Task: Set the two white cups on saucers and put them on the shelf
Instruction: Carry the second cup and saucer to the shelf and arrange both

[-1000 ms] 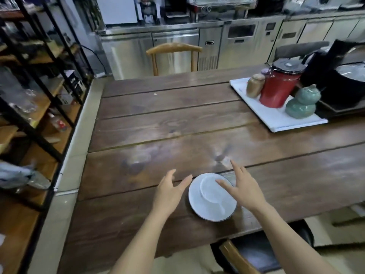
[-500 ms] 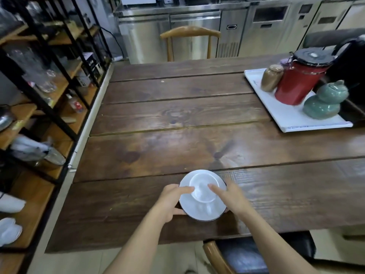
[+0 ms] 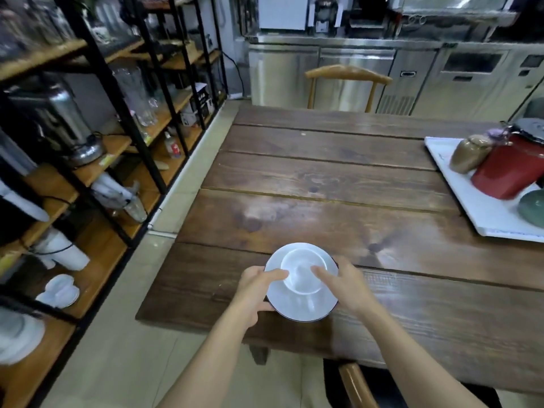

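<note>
A white cup [image 3: 303, 270] sits on a white saucer [image 3: 297, 307] above the near left part of the wooden table [image 3: 338, 184]. My left hand [image 3: 256, 290] grips the saucer's left rim with the thumb on top. My right hand [image 3: 344, 284] holds its right rim, thumb reaching toward the cup. The black-framed wooden shelf [image 3: 97, 251] stands to the left. On a lower board of it rests another white cup on a saucer [image 3: 60, 290].
A white tray [image 3: 471, 198] with a red pot [image 3: 512, 169], a brown jar [image 3: 469, 153] and a green pot [image 3: 532, 207] lies at the table's right. Wooden chairs stand at the far side [image 3: 347, 75] and near edge [image 3: 353, 384]. Glassware and a steel urn [image 3: 61, 122] fill the shelf.
Both hands closed on the saucer's rims and the saucer with its cup seems to have come up off the table. The view has swung left toward the shelf.
</note>
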`<control>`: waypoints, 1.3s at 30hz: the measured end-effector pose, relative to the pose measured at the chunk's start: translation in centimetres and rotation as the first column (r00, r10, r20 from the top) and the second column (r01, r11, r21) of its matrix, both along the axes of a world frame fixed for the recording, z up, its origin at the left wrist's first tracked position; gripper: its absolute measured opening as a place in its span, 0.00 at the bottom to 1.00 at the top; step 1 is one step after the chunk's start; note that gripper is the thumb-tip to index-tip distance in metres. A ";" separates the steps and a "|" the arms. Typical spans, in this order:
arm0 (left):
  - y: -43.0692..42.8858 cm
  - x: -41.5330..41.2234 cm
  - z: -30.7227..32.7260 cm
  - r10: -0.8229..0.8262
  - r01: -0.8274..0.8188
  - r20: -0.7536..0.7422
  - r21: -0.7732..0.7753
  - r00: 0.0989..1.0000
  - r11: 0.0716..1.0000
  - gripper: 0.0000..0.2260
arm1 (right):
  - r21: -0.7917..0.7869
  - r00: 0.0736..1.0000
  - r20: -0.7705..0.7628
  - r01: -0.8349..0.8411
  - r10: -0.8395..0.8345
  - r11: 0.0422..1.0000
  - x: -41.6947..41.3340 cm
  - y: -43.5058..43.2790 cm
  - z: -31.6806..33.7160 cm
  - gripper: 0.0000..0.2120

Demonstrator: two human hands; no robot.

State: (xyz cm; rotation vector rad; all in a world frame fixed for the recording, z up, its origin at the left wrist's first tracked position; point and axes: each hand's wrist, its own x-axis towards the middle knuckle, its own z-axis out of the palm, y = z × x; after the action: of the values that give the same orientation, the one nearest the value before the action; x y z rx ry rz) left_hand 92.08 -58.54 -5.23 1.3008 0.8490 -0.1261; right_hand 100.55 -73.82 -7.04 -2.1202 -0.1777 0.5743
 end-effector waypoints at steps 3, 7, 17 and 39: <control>3.4 -3.8 0.7 0.079 -0.079 0.027 0.002 0.997 0.997 0.06 | 0.010 0.995 0.007 -0.099 0.099 0.995 -2.4 4.2 0.9 0.16; 8.6 -10.7 1.4 0.235 -0.237 0.051 0.025 0.971 0.971 0.06 | 0.044 0.968 0.005 -0.252 0.252 0.967 -7.3 10.8 1.7 0.16; 20.3 -33.4 2.8 0.634 -0.640 0.097 0.067 0.767 0.765 0.10 | 0.095 0.770 -0.005 -0.635 0.638 0.767 -25.6 29.2 3.4 0.10; 33.8 -68.8 7.3 0.993 -0.987 0.114 0.163 0.016 -0.003 0.12 | 0.105 -0.016 0.057 -0.994 0.998 -0.022 -61.8 57.9 6.3 0.19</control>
State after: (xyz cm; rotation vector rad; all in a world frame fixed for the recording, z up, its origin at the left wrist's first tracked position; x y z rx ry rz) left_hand 23.30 -24.70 2.02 0.5241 1.7076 1.1881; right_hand 38.72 -15.93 -0.73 -1.4496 -1.8639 1.3839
